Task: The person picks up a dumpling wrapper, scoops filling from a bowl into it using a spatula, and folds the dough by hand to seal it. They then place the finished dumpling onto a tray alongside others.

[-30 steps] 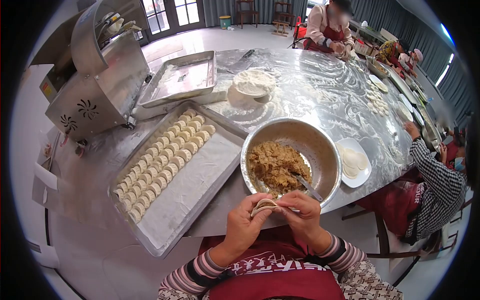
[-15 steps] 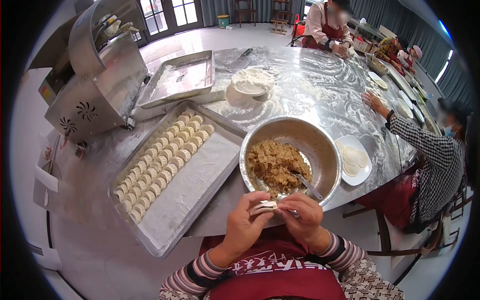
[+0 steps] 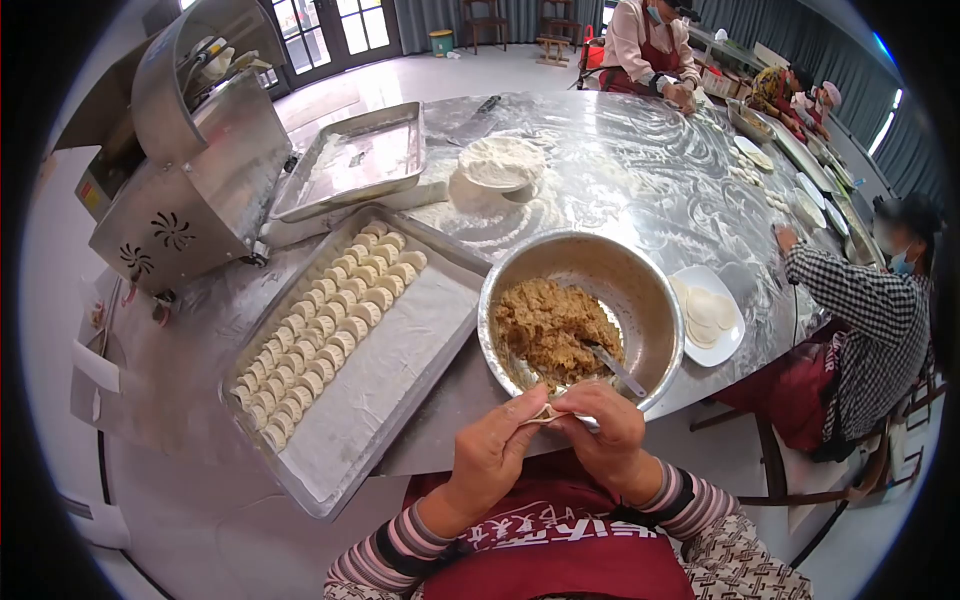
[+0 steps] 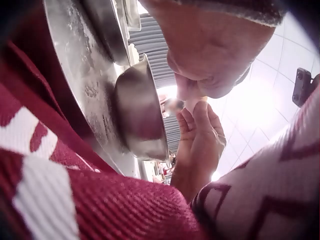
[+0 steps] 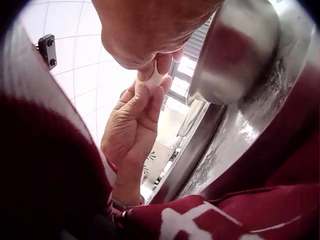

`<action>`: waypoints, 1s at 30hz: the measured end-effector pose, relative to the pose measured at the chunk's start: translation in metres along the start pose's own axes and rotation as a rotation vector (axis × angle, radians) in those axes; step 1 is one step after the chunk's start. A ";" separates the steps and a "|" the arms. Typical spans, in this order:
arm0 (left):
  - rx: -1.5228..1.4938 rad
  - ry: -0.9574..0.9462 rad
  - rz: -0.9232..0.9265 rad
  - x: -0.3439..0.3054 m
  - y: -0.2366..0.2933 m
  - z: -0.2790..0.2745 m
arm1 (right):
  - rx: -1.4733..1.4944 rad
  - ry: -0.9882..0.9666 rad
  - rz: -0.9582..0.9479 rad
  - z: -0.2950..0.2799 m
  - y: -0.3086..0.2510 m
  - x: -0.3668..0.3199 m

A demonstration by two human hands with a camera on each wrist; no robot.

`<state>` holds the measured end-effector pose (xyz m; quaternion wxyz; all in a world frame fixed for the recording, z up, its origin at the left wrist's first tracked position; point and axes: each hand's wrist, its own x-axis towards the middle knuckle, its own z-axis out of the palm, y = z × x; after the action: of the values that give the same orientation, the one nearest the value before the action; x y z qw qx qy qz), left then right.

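Just over the near rim of a steel bowl, my left hand (image 3: 488,448) and right hand (image 3: 612,435) meet at a folded dumpling (image 3: 545,413). Thumbs and fingertips of both hands pinch its pale edge, and the fingers hide most of it. In the right wrist view the white dough (image 5: 151,84) shows between the fingertips. The bowl (image 3: 652,290) holds brown minced filling (image 3: 550,325), with a metal utensil handle (image 3: 620,372) leaning out of it. Right of the bowl, a white plate (image 3: 728,345) carries several round wrappers (image 3: 705,315).
Left of the bowl lies a lined metal tray (image 3: 400,385) with rows of shaped dumplings (image 3: 325,330). Behind are a flour bowl (image 3: 502,160), another tray (image 3: 405,150) and a steel machine (image 3: 190,200). A person in a checked sleeve (image 3: 850,285) sits at the right.
The wrapper's opening, with filling showing earlier, is now mostly covered by my fingers as its edges come together. The seated person at right reached across the table, then drew the hand partly back.
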<state>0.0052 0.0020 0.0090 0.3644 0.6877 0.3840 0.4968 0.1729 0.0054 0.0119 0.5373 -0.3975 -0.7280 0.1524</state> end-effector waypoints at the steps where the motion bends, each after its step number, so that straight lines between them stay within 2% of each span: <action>1: 0.034 -0.005 0.064 0.001 0.000 -0.001 | 0.023 0.037 0.011 0.000 -0.001 0.001; 2: 0.034 -0.006 0.063 0.002 -0.001 -0.002 | 0.022 0.037 0.013 0.000 0.001 0.001; 4: 0.082 -0.094 0.167 0.003 -0.003 -0.005 | -0.025 0.002 -0.150 -0.002 0.006 0.001; 5: 0.082 -0.095 0.166 0.001 -0.002 -0.005 | -0.025 0.002 -0.149 -0.002 0.006 0.001; 7: -0.164 -0.047 -0.080 -0.004 0.000 0.000 | -0.010 0.026 -0.175 -0.003 0.003 0.002; 8: -0.162 -0.048 -0.077 -0.004 0.001 0.003 | -0.010 0.029 -0.179 -0.002 0.003 0.002; 10: -0.559 0.086 -0.362 -0.004 0.001 0.009 | -0.059 0.086 -0.177 -0.001 0.002 0.003; 11: -0.557 0.087 -0.357 -0.006 -0.002 0.010 | -0.058 0.088 -0.182 0.001 0.000 0.004; 13: -0.579 0.073 -0.374 -0.011 -0.009 0.013 | -0.052 0.102 -0.062 0.005 -0.004 0.005; 14: -0.578 0.073 -0.375 -0.011 -0.010 0.014 | -0.051 0.102 -0.061 0.005 -0.003 0.004; 16: -0.343 0.068 -0.226 -0.009 -0.008 0.015 | -0.063 0.045 -0.006 0.004 0.000 0.000; 17: -0.343 0.066 -0.227 -0.009 -0.005 0.014 | -0.064 0.046 -0.004 0.003 0.001 -0.001; 19: -0.095 0.025 -0.093 -0.006 0.004 0.010 | -0.072 0.008 -0.026 0.003 0.002 -0.002; 20: -0.094 0.024 -0.093 -0.006 0.002 0.010 | -0.072 0.009 -0.025 0.003 0.004 -0.002; 22: -0.016 -0.012 -0.046 -0.007 -0.003 0.009 | -0.120 0.014 -0.144 0.003 0.006 -0.001; 26: 0.052 -0.053 0.040 -0.003 -0.005 0.003 | -0.100 0.073 -0.142 0.000 0.001 0.006; 28: 0.126 -0.106 0.187 -0.001 -0.009 0.001 | -0.113 0.010 -0.283 -0.005 0.002 0.008; 29: 0.125 -0.106 0.185 -0.001 -0.006 0.001 | -0.113 0.009 -0.282 -0.005 0.001 0.008; 30: -0.030 -0.123 0.031 -0.002 -0.001 0.000 | -0.105 0.023 -0.271 -0.004 0.001 0.007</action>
<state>0.0048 0.0003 0.0077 0.3898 0.7173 0.3426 0.4649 0.1762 0.0104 0.0177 0.5396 -0.3249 -0.7758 0.0358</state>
